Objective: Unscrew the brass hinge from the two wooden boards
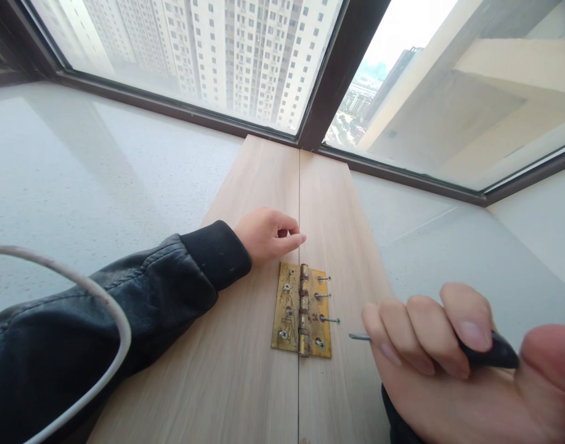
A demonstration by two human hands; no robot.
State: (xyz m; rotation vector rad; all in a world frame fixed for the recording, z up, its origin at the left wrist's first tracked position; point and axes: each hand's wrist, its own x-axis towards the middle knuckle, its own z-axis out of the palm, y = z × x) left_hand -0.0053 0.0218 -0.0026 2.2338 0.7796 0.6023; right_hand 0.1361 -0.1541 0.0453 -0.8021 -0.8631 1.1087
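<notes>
A worn brass hinge [304,311] lies across the seam between two pale wooden boards. Several screws sit in its left leaf, and one screw [320,343] sits low in the right leaf. Three more screws [331,320] stand up from the right leaf, leaning right. My left hand [270,235] rests on the boards just above the hinge, its fingers curled and thumb and forefinger together, nothing visible between them. To the right of the hinge, my right hand [430,345] is wrapped round a black-handled screwdriver [492,354]. Its metal tip points left, apart from the screws.
The left board [259,179] and right board [326,191] reach a dark window frame [310,92] at the back. A pale speckled sill [138,160] extends on both sides. A white cable [104,296] loops in front of my left sleeve. Tall buildings show outside.
</notes>
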